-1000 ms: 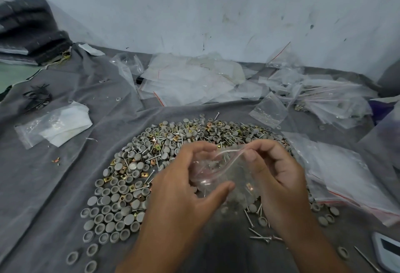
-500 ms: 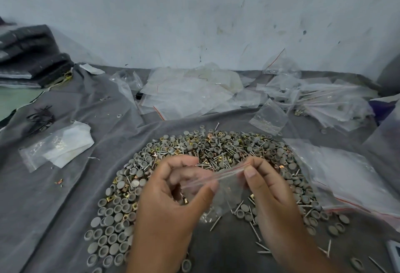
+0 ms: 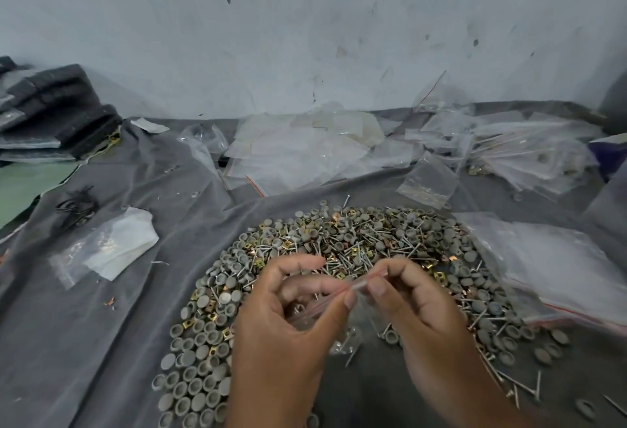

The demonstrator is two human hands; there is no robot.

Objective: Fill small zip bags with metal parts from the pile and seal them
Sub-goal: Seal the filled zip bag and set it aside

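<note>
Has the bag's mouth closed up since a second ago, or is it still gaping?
Yes. The zip bag had an open mouth; now both hands pinch its top edge into a flat strip over the pile of metal parts, left hand, right hand.

We see a clear zip bag (image 3: pixel 339 312) (red-striped top edge) held above the pile (image 3: pixel 339 244) of grey caps, screws and brass clips.

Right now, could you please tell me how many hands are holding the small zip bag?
2: the left hand pinches the small zip bag at its top edge on the left, the right hand on the right.
</note>
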